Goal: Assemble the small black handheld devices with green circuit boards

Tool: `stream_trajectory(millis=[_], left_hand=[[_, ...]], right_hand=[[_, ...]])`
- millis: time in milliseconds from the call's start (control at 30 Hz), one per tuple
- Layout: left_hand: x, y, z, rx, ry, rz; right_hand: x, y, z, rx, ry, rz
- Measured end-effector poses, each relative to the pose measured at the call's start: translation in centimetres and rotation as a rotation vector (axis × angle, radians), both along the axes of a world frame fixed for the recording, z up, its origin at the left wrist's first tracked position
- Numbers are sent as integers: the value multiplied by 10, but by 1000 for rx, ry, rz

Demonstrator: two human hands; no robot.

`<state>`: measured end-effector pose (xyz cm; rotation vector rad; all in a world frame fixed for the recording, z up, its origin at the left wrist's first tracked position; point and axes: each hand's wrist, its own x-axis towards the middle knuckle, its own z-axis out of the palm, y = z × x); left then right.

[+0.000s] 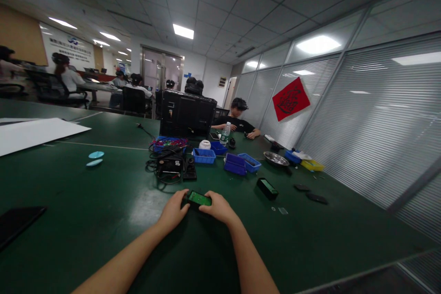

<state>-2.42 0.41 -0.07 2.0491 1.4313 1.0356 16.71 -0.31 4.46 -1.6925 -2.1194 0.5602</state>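
A: Item one, the thing in your hands?
B: One black case (pixel 195 206), green face upward, on or just above the green table (pixel 138 257) directly before you. You cannot tell from this view whether its underside touches the tabletop.

A: Item two, your left hand (pixel 174 210)?
B: One, bare, at the case's left end. Fingers curl round the far side, thumb on the near side; the gap between them is only as wide as the case they hold.

A: Item three, your right hand (pixel 217 206)?
B: One, bare, at the right end. Thumb toward the near edge, fingers toward the far edge, partly closed on the case. How firmly either hand presses, you cannot tell.

A: Handling notes?
B: Keep your pressure even at both ends, so the case does not twist. Hold by the black edges and spare the green face. Keep it level, with your forearms low.

A: Adjacent stock, to your right?
B: One similar case (pixel 268 188), well apart from yours; near it, one clear piece (pixel 283 211) and one small ring (pixel 273 209). Both look easy to sweep aside, so mind your right sleeve-side forearm. Beyond your hands: one black power unit (pixel 169 165) amid cables.
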Motion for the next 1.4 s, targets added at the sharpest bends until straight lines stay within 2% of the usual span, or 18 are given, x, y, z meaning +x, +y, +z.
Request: stream_trajectory(millis=[200,300,467,567,700,867,1000,1200,1300,1400], left_hand=[[0,-3,3,-48,24,-34],[0,-2,1,-44,36,-47],[-1,-2,0,-31,62,-59],[-1,-4,4,-35,70,-56],[0,-5,5,-42,75,-52],[0,-4,3,-27,77,-49],[-1,-4,3,-15,79,-60],[0,-6,7,-33,-6,-74],[0,-6,7,-49,-53,-93],[0,-4,7,-50,-89,-74]], right_hand=[[14,9,1,54,-170,-338],[27,13,3,72,-173,-395],[31,17,1,20,-175,-412],[26,16,0,67,-149,-404],[16,12,-3,159,-100,-323],[-2,5,-7,166,-189,-207],[-3,2,-5,138,-186,-166],[-1,5,-6,86,0,-152],[-8,8,-13,22,275,-105],[-18,11,-19,-156,597,-95]])
